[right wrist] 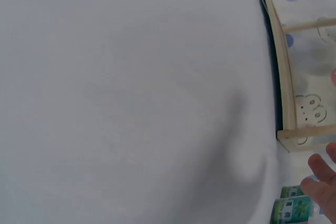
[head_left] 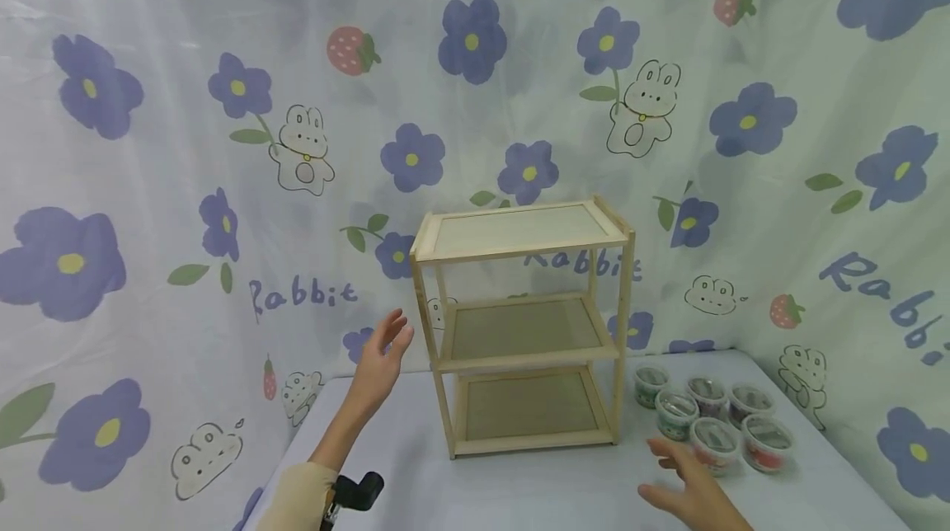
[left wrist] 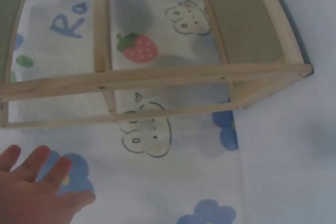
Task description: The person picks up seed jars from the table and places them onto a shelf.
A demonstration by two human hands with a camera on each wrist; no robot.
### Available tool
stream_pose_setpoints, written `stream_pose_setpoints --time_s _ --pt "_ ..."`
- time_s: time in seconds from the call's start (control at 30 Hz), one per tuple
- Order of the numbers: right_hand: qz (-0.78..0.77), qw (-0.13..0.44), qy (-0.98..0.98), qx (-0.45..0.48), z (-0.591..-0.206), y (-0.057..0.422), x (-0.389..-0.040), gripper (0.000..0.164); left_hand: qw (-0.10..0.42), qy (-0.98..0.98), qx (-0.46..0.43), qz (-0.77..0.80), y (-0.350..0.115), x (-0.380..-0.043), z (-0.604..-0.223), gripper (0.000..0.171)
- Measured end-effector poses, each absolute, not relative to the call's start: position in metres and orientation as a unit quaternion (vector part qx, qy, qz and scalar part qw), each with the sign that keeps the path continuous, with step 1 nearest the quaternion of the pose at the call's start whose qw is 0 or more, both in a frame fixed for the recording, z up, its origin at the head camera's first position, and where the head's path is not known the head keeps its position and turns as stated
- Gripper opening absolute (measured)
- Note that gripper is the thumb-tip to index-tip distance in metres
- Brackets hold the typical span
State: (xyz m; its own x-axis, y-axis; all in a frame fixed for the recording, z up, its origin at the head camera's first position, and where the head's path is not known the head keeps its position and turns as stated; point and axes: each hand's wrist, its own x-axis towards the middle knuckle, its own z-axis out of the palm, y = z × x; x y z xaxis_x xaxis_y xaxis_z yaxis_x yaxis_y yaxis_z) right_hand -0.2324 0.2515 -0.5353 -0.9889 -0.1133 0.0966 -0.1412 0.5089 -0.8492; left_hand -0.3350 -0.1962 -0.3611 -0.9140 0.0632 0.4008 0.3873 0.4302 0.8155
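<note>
A three-tier wooden shelf rack [head_left: 529, 361] with greyish panels stands upright on the white-covered table. My left hand [head_left: 380, 359] is raised beside the rack's left side, fingers loosely bent and holding nothing. In the left wrist view that hand [left wrist: 42, 192] shows spread fingers, apart from the rack's wooden frame [left wrist: 157, 77]. Low in front of several small lidded tubs [head_left: 676, 414], my right hand [head_left: 693, 488] has its thumb and fingers apart with nothing between them. The right wrist view catches its fingertips [right wrist: 321, 169] near a green-labelled tub [right wrist: 294, 209].
The tubs, some with red or green labels, cluster on the table [head_left: 534, 490] to the right of the rack. A curtain [head_left: 185, 102] printed with purple flowers, rabbits and strawberries hangs behind and on both sides. A black wrist mount [head_left: 359, 491] sits on my left forearm.
</note>
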Motion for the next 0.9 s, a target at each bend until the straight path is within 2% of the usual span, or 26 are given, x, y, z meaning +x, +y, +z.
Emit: stream_pose_setpoints --time_s 0.1,0.33,0.63,0.9 --pt "0.484 0.027 -0.872 0.069 -0.539 0.251 -0.230 0.063 0.166 -0.818 -0.145 -0.531 -0.192 -0.339 -0.354 0.055" --pt "0.501 0.030 -0.864 0.033 -0.545 0.249 -0.227 0.061 0.153 -0.800 -0.127 -0.567 -0.184 -0.346 -0.344 0.057" --pt "0.496 0.079 -0.865 -0.022 -0.545 0.253 -0.222 0.059 0.107 -0.740 -0.163 -0.644 -0.170 -0.358 -0.334 0.056" --pt "0.503 0.068 -0.860 -0.046 -0.550 0.260 -0.217 0.060 0.070 -0.731 -0.166 -0.658 -0.167 -0.361 -0.336 0.053"
